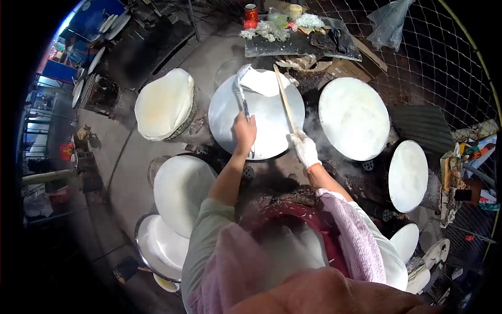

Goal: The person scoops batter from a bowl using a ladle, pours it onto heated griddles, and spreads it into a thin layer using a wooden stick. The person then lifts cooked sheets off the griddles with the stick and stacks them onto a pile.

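Observation:
My bare left hand (244,132) is wrapped round the handle of a thin scraper (242,98), whose far end touches a white sheet (261,82) at the back of a round metal griddle (222,118). In my right hand (305,150), which wears a white glove, is a long wooden stick (285,99). The stick slants up and left across the griddle, its far end beside the sheet's right edge. Both hands are over the griddle's near part, apart from each other.
A stack of round sheets (164,104) stands left. Round white discs lie at the right (354,119), far right (408,176) and lower left (183,196). Below them is a basin (142,246). A cluttered board (293,48) and wire fence (434,47) are behind.

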